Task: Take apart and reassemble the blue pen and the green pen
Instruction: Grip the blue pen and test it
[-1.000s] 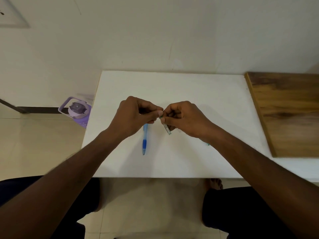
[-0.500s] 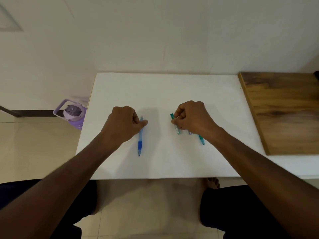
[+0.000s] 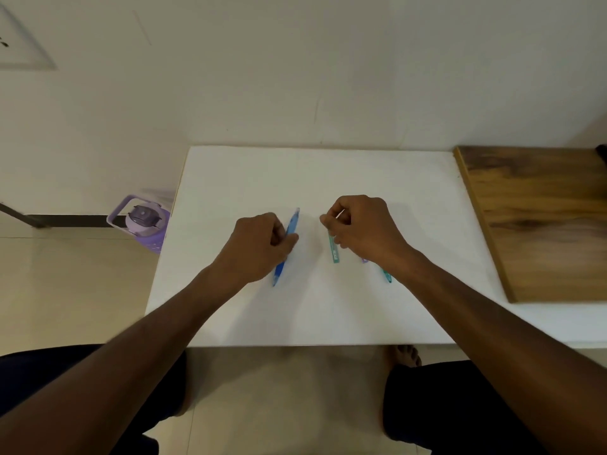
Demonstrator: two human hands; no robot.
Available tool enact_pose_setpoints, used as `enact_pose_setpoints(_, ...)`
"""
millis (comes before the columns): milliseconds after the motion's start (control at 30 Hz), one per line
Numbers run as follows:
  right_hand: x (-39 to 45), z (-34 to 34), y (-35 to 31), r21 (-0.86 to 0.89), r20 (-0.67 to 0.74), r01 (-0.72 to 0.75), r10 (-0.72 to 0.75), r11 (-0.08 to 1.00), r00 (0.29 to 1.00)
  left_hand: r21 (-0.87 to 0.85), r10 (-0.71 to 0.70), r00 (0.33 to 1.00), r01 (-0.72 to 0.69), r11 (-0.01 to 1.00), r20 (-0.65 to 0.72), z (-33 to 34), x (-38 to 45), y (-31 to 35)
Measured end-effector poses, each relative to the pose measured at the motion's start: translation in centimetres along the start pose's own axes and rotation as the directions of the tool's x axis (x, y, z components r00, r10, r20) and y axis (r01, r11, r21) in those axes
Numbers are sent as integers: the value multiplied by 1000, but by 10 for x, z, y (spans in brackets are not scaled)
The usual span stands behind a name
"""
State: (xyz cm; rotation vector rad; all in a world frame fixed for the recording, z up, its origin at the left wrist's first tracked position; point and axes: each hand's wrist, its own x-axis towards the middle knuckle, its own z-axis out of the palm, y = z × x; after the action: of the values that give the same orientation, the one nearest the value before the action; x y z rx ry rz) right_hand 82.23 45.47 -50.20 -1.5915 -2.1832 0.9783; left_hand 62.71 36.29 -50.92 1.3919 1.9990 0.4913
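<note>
The blue pen (image 3: 291, 224) lies slanted on the white table (image 3: 328, 172), its tip toward me. My left hand (image 3: 259, 247) is closed on its middle from the left. My right hand (image 3: 364, 226) pinches a green pen barrel (image 3: 334, 251) that points down toward the table, with a thin pale piece (image 3: 340, 213) showing between its fingers. Another green pen part (image 3: 387, 276) lies on the table beside my right wrist, partly hidden by it.
A wooden board (image 3: 542, 218) covers the table's right side. A purple bottle (image 3: 144, 221) stands on the floor left of the table. The wall runs close behind the table. My knees and a foot (image 3: 407, 354) are below the front edge.
My hands have drawn apart from the middle. The left one dropped onto the blue pen and closed on it. The right one moved right, keeping the green barrel.
</note>
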Motion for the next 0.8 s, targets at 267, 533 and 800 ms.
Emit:
enact_pose_setpoints(267,-23,-13,-22,10,16,120,-120,993,993,-791,-6,993,-88,605,-115,-8,-7,41)
enact_pose_setpoints(533,-105,-7,-32,-232,77,202,-189,951,979,-997,-37,998,-51,60,-54,-27,-26,42)
enact_pose_setpoints(800,-67,74,-27,-391,220,447,-390,804,894,-995,27,997,-67,-74,-69,-35,-10,35)
